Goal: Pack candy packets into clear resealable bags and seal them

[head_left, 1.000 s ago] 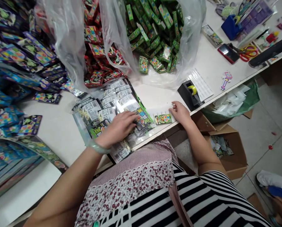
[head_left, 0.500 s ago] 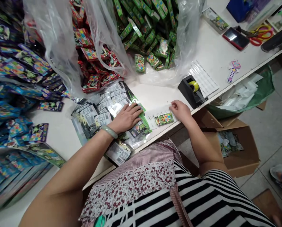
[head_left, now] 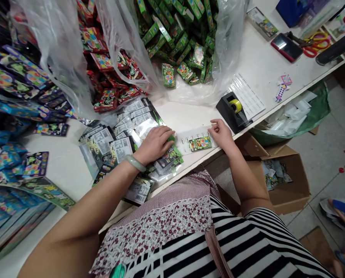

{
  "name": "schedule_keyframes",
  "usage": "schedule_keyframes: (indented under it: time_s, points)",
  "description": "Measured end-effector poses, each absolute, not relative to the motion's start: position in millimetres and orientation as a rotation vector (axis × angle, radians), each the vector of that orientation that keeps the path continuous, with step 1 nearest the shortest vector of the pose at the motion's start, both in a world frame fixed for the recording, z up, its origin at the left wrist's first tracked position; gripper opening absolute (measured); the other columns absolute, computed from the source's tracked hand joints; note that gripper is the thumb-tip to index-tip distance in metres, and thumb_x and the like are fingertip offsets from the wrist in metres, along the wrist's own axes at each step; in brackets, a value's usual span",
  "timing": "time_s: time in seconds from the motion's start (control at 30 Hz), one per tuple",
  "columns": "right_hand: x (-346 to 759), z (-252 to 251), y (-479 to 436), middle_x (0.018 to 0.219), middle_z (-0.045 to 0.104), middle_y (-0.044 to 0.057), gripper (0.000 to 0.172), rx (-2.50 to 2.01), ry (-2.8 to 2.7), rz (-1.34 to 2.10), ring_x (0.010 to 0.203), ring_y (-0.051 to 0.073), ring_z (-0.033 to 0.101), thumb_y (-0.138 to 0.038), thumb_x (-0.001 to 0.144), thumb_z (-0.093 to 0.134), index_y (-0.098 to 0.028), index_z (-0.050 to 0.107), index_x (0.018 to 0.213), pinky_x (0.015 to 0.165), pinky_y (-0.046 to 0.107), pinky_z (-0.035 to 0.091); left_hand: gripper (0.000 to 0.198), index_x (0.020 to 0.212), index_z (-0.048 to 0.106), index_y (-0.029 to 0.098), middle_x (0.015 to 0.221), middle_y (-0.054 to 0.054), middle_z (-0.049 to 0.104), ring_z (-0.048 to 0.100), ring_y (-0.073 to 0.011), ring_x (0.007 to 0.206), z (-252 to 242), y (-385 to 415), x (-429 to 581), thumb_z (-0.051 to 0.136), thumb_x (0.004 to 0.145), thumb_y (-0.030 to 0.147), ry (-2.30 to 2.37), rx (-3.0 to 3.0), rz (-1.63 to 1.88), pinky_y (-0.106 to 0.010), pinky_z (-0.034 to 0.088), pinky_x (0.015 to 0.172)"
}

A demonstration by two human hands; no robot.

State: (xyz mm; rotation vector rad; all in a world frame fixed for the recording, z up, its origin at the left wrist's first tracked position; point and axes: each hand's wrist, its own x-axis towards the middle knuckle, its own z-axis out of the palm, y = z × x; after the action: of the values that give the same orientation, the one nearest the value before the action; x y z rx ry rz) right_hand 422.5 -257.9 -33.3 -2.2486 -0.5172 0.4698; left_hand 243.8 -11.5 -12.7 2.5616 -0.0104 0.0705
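Head view: our right hand point(head_left: 222, 134) pinches the clear sleeve point(head_left: 189, 139) holding a green packet point(head_left: 200, 143), left of the tape dispenser point(head_left: 231, 111); light, slippery, best gripped by its edge. Left hand point(head_left: 156, 143) lies flat, open, on stacked packets point(head_left: 123, 146).

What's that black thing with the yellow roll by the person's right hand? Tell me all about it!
It is a tape dispenser: a black, wedge-shaped block that looks like plastic, holding a yellowish roll of tape on top. It sits flat near the white table's front edge, partly on a lined white sheet. The right hand lies just beside it, not touching.
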Motion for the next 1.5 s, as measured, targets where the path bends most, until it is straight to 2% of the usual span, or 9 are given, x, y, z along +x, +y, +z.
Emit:
schedule_keyframes:
  time_s: [0.1,0.27,0.5,0.67,0.87,1.03,1.2,1.33,1.5]
  points:
    - [423,-41,-259,0.085,0.063,0.000,0.037,-2.141,-0.501,0.436,0.071,0.015,0.060,-0.026,0.079,0.057,-0.020,0.058,0.115,0.075,0.031,0.049,0.024,0.108,0.062,0.017,0.105,-0.013,0.068,0.062,-0.0271,0.100,-2,-33,252,0.053,0.091,0.032,0.252,2.488,0.037,-0.041,0.049,0.088]
    - [422,-42,-261,0.075,0.061,-0.003,0.041,-2.123,-0.512,0.459,0.063,0.015,0.056,-0.026,0.076,0.061,-0.022,0.059,0.117,0.073,0.033,0.047,0.012,0.096,0.059,0.020,0.086,-0.007,0.066,0.060,-0.0224,0.078,4,-51,268,0.059,0.085,0.026,0.438,2.396,-0.189,-0.035,0.045,0.070]
    - [418,-41,-254,0.079,0.060,-0.002,0.040,-1.738,-0.512,0.282,0.070,0.015,0.058,-0.040,0.084,0.059,-0.026,0.048,0.120,0.071,0.031,0.048,0.017,0.081,0.059,0.019,0.078,0.000,0.062,0.058,-0.0159,0.074,-4,-45,279,0.069,0.069,0.024,0.575,1.785,0.065,-0.031,0.046,0.073]
    - [428,-34,-233,0.077,0.055,-0.003,0.040,-1.620,-0.500,0.152,0.067,0.014,0.056,-0.049,0.083,0.064,-0.027,0.047,0.111,0.067,0.028,0.046,0.026,0.079,0.059,0.018,0.077,0.002,0.061,0.055,-0.0120,0.070,-2,-45,288,0.076,0.061,0.024,0.575,1.565,0.272,-0.026,0.044,0.069]
    - [435,-11,-204,0.082,0.057,0.000,0.032,-1.512,-0.509,0.178,0.077,0.015,0.059,-0.051,0.080,0.068,-0.025,0.052,0.090,0.075,0.029,0.050,0.036,0.075,0.048,0.020,0.070,0.006,0.051,0.050,-0.0084,0.063,9,-41,296,0.079,0.056,0.016,0.626,1.440,0.534,-0.022,0.042,0.063]
    - [420,-4,-191,0.100,0.068,0.004,0.031,-1.432,-0.472,0.382,0.089,0.018,0.064,-0.050,0.082,0.066,-0.024,0.064,0.099,0.081,0.033,0.054,0.035,0.074,0.043,0.022,0.068,0.007,0.045,0.046,-0.0088,0.059,14,-37,285,0.075,0.061,0.017,0.639,1.392,0.691,-0.022,0.041,0.059]
    - [401,4,-190,0.105,0.071,0.004,0.043,-1.388,-0.572,0.572,0.097,0.020,0.066,-0.047,0.073,0.077,-0.025,0.066,0.108,0.087,0.035,0.055,0.032,0.078,0.052,0.021,0.077,0.004,0.052,0.051,-0.0107,0.070,20,-30,263,0.079,0.061,0.020,0.551,1.425,0.751,-0.022,0.042,0.064]
    - [388,10,-189,0.108,0.072,0.005,0.045,-1.421,-0.621,0.577,0.096,0.020,0.067,-0.050,0.075,0.075,-0.025,0.066,0.110,0.087,0.036,0.056,0.026,0.077,0.060,0.021,0.076,0.003,0.057,0.053,-0.0108,0.070,28,-24,248,0.081,0.062,0.020,0.557,1.378,0.726,-0.022,0.044,0.065]
    - [371,20,-187,0.112,0.073,0.006,0.042,-1.480,-0.608,0.557,0.087,0.018,0.067,-0.047,0.076,0.075,-0.023,0.069,0.110,0.082,0.035,0.058,0.032,0.091,0.069,0.023,0.090,-0.001,0.066,0.059,-0.0124,0.075,39,-23,231,0.085,0.064,0.025,0.544,1.360,0.652,-0.023,0.049,0.065]
